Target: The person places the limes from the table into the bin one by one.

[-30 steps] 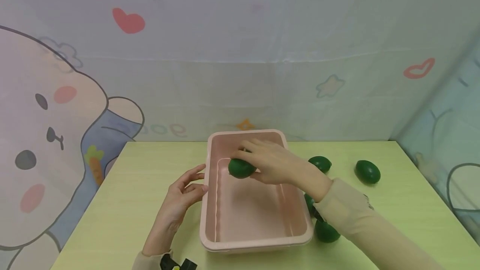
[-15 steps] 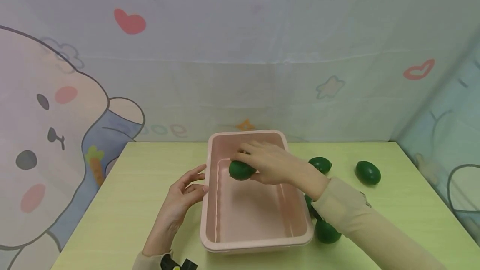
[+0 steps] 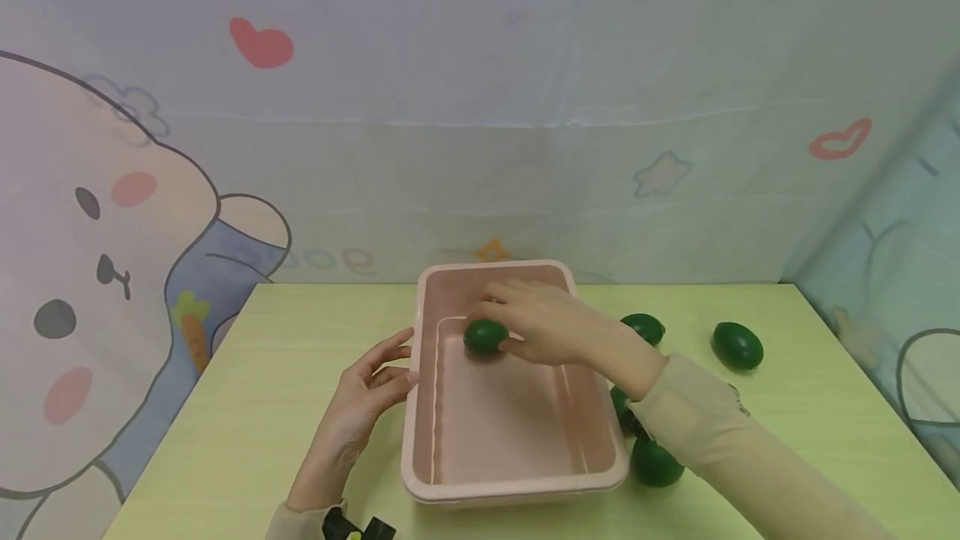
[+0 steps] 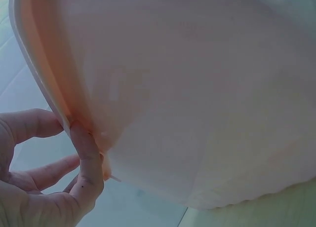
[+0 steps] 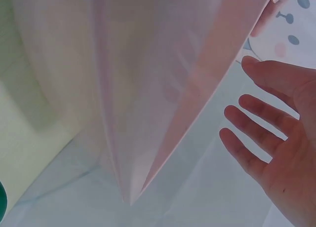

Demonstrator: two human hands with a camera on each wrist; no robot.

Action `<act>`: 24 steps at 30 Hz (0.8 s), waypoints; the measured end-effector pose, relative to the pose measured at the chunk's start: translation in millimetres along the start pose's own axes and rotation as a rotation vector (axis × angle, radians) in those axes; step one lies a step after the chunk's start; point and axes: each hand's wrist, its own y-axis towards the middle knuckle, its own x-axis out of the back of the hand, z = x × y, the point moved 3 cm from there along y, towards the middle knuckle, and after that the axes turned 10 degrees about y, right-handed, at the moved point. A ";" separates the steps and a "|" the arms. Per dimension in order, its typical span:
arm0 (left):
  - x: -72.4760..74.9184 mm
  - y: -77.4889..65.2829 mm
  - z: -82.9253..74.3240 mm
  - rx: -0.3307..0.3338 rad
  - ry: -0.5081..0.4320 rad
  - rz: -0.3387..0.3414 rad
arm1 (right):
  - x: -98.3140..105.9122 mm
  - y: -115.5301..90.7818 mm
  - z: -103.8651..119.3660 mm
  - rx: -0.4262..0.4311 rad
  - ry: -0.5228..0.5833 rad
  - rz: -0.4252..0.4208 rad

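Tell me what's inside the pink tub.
One dark green fruit shows inside the pink tub, beside the right hand. Whatever part of the tub lies beneath that hand is covered, so I can't tell.

L hand [image 3: 361, 392] in thumb-finger pinch, R hand [image 3: 542, 322] palm-down w/ fingers [image 5: 253, 130] apart, R arm [image 3: 738, 440] diag.

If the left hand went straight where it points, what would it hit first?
The pink bin; the left hand touches its rim. Past that, perhaps the green fruit inside, though depth is unclear.
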 end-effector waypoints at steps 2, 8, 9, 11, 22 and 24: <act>-0.1 -0.3 -0.3 -0.007 0.002 0.004 | 1.2 -1.5 -0.3 -0.006 0.001 -0.001; -0.1 -0.6 -1.5 -0.022 0.002 0.015 | 5.3 -5.9 -2.3 -0.023 0.023 -0.012; -0.2 -0.4 -1.4 -0.019 0.000 0.015 | 6.2 -6.2 -2.4 -0.020 0.025 -0.018; -0.1 -0.2 -1.5 -0.018 -0.003 0.014 | 7.9 -7.0 -2.8 -0.018 0.020 -0.025; 0.1 -0.3 -0.9 -0.019 0.014 0.009 | 13.2 -13.6 -4.8 -0.021 0.033 -0.067; 0.3 0.3 0.0 -0.014 0.014 0.008 | 13.9 -15.3 -4.9 -0.021 0.032 -0.076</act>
